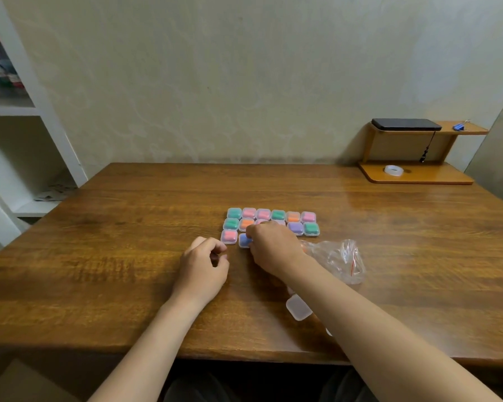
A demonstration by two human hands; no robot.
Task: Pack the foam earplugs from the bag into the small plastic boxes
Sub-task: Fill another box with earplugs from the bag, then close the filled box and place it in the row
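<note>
Empty box (298, 307) sits by the right forearm, probably next to fill. Left hand (204, 265) rests loosely curled, nothing seen in it. Right hand (273, 248) pinches blue box (244, 240), likely lining it up in the third row of filled boxes (278, 215). Bag (337, 256) lies just right, handy. Wooden table (114, 256); far shelf (418, 174) with phone (405, 124) and tape (394, 170); pale wall (244, 82).

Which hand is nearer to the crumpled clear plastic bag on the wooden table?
Right. The right hand lies just left of the crumpled clear plastic bag, wrist at its edge; the left hand rests farther left, beyond the right one.
</note>
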